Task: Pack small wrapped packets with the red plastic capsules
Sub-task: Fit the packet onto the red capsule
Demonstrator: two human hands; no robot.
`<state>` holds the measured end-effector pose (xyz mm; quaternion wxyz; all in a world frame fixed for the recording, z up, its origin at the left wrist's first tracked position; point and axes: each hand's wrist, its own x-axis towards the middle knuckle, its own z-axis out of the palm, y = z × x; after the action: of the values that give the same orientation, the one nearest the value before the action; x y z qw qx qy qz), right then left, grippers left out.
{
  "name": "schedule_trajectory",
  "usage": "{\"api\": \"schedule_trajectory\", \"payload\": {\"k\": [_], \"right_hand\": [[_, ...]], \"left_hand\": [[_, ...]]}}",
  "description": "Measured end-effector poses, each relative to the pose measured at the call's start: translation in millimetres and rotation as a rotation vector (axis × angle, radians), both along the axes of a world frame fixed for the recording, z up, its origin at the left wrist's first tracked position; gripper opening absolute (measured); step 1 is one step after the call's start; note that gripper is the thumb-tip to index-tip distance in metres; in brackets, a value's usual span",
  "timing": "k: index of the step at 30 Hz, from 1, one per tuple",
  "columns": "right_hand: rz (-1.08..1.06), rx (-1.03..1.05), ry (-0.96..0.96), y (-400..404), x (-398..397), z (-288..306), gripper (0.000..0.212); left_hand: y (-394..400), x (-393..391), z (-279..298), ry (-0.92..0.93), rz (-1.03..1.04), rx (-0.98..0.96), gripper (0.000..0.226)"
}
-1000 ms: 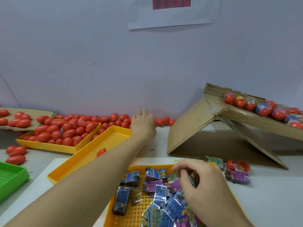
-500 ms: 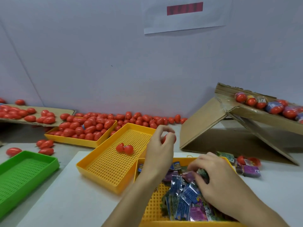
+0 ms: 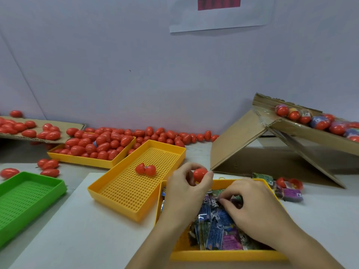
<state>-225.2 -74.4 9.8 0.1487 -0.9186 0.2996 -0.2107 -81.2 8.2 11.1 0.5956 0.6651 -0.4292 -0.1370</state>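
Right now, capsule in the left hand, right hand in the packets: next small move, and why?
Probably pinch one packet free and lift it toward the capsule. The left hand already holds a red capsule above the packet tray, while the right hand has its fingers down among the wrapped packets, with none clearly lifted yet.

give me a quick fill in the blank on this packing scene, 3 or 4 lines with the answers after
1. The left hand pinches a red ____ between its fingertips.
2. The right hand reaches into the yellow tray full of wrapped ____.
3. The empty tray at the far left is ____ in colour.
4. The opened capsule lies in the middle ____ tray.

Answers: capsule; packets; green; yellow
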Motion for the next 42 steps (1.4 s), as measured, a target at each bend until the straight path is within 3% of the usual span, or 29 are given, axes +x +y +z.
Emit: {"api": "schedule_trajectory", "payload": {"k": [5,10,12,17,20,23,25,33,35,39,42], "right_hand": [[-0.097,0.13,-0.268,-5.3,0.1,1.4,0.014],[-0.14,0.273,-0.517,-8.7,-3.1,7.4,0.017],[-0.146,0.36,-0.578,-8.7,-3.8,9.0,0.013],[-0.116,0.513,-0.633,-6.9,-3.5,11.9,0.009],[-0.106,0.532,-0.653,-6.9,-3.7,13.3,0.009],[-0.075,0.528,-0.642,-6.3,-3.8,14.7,0.007],[-0.059,0.54,-0.636,-6.0,-4.3,15.6,0.006],[-0.221,0.633,-0.769,-14.1,-10.1,18.9,0.006],[-0.229,0.652,-0.772,-13.7,-10.0,19.6,0.005],[-0.226,0.705,-0.764,-13.3,-9.1,18.3,0.006],[-0.218,0.74,-0.776,-12.5,-8.0,17.5,0.007]], "left_hand": [[-1.3,-1.1,-1.8,-0.009,-0.011,0.069,0.031],[-0.3,0.8,-0.3,0.066,-0.025,0.042,0.009],[0.8,0.5,0.7,0.066,-0.066,0.062,0.012],[3.1,-3.6,3.3,0.03,-0.129,0.075,0.017],[3.9,-4.0,4.7,0.009,-0.158,0.061,0.004],[4.7,-4.5,5.8,-0.029,-0.192,0.066,0.012],[4.8,-4.3,6.9,-0.073,-0.176,0.069,0.005],[6.8,-5.3,3.0,-0.14,-0.177,0.246,0.011],[6.7,-5.1,1.4,-0.18,-0.187,0.265,0.019],[6.8,-4.8,3.8,-0.236,-0.148,0.275,0.009],[6.5,-4.1,3.5,-0.243,-0.152,0.311,0.015]]}}
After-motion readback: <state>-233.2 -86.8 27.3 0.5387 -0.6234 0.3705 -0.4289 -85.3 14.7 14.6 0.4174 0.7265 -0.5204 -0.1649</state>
